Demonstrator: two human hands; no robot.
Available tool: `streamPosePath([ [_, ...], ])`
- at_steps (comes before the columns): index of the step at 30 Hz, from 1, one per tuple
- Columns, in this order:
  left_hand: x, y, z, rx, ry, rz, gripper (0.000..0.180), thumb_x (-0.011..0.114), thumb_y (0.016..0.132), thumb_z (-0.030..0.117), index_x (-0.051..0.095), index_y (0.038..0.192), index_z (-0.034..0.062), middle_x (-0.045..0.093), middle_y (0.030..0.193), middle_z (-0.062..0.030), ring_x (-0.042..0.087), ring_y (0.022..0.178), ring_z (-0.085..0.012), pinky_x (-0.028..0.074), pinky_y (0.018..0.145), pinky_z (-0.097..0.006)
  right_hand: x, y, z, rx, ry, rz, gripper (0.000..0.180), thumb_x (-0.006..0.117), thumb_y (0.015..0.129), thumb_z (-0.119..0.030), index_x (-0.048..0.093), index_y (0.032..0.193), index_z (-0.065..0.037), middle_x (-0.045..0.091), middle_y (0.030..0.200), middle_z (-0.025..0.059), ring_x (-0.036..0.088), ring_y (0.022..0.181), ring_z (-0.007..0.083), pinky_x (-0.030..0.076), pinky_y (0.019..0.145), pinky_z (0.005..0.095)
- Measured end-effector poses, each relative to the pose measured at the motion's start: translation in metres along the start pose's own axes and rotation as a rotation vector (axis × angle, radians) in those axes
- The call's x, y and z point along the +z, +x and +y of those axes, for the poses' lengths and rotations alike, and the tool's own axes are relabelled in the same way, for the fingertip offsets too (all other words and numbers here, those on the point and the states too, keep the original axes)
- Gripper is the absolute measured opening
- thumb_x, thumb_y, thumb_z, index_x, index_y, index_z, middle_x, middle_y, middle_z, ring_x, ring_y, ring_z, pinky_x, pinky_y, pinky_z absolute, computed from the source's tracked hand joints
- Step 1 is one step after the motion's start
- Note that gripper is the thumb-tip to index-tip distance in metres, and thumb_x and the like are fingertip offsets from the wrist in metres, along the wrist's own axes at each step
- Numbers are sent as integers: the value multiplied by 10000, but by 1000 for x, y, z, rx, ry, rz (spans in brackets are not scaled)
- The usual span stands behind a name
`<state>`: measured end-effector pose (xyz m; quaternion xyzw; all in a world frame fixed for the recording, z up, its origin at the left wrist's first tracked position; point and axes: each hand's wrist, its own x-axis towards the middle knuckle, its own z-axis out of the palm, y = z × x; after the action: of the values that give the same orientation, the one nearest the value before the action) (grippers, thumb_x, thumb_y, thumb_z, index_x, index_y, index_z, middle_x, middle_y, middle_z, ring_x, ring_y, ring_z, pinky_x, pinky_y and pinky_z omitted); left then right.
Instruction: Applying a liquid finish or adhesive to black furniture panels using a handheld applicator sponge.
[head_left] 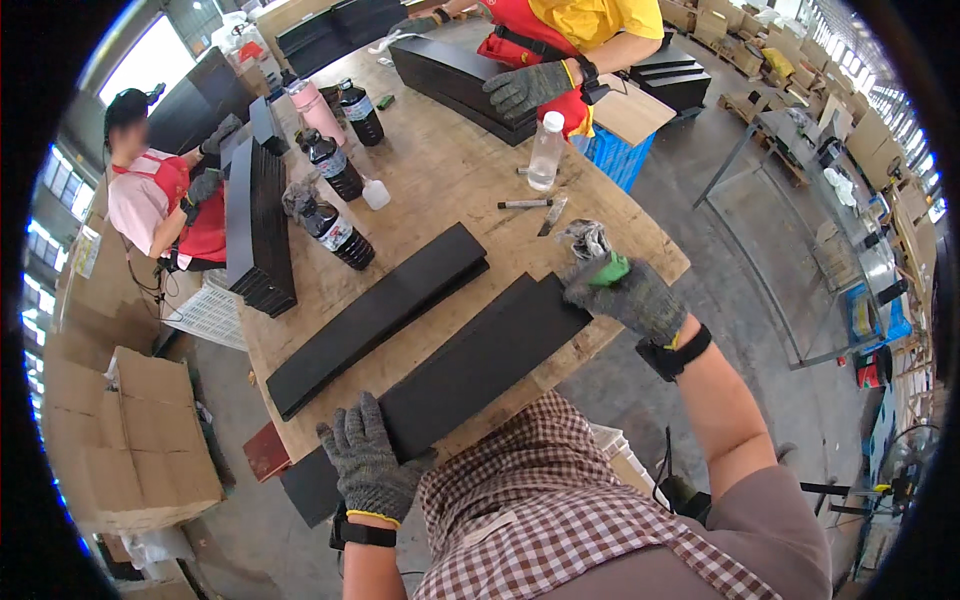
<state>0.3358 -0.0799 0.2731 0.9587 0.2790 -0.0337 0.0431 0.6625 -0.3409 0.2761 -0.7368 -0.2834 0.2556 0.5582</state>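
While your left hand is resting, fingers apart, on the lower-centre black board, your right hand is apparently clamping a green thing, centre right.

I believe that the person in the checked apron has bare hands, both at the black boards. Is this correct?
Not quite: the head view shows grey gloves on the left hand and the right hand. Both are indeed at the black boards.

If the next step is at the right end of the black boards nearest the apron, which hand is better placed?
Probably the right hand: it is at that end of the black boards, with something green in or against it. The left hand is toward their opposite end.
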Motion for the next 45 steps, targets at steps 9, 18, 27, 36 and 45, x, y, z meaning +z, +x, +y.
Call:
streamPosePath([
  [9, -15, 16, 8, -49, -26, -31, 1219, 983, 506, 544, 470, 1472, 6, 576, 1327, -255, 507, 1266, -450, 403, 1126, -519, 38, -53, 28, -210, -69, 185, 223, 826, 872, -133, 759, 1074, -67, 778, 1026, 85, 732, 957, 187, 575, 835, 356],
  [18, -85, 14, -43, -63, -107, 8, 1039, 983, 508, 485, 567, 1350, 42, 585, 1285, -222, 546, 1225, -415, 462, 1058, -495, 39, -75, 22, 4, 563, 143, 305, 748, 951, -109, 697, 1239, -21, 762, 1104, 98, 711, 985, 189, 568, 853, 341],
  [27, -107, 109, -125, -220, 250, 108, 998, 961, 504, 444, 571, 1330, 44, 590, 1313, -230, 565, 1227, -410, 455, 1087, -477, 0, -77, 15, -28, 391, 417, 302, 740, 966, -129, 694, 1236, -2, 753, 1085, 73, 695, 961, 169, 553, 845, 325],
  [36, 2, 196, -100, -128, 34, -192, 1154, 959, 496, 542, 515, 1437, 43, 565, 1388, -218, 512, 1319, -400, 392, 1161, -485, 1, -80, 10, 23, 371, 590, 314, 762, 954, -142, 709, 1232, -6, 764, 1075, 92, 713, 937, 186, 565, 816, 330],
  [45, 32, 223, -116, -132, -214, 74, 1078, 981, 590, 454, 497, 1445, 11, 515, 1473, -215, 480, 1362, -368, 396, 1174, -461, 21, -45, -42, 47, 749, 457, 397, 739, 961, -326, 682, 1201, -15, 735, 1022, 91, 703, 872, 212, 564, 737, 349],
])
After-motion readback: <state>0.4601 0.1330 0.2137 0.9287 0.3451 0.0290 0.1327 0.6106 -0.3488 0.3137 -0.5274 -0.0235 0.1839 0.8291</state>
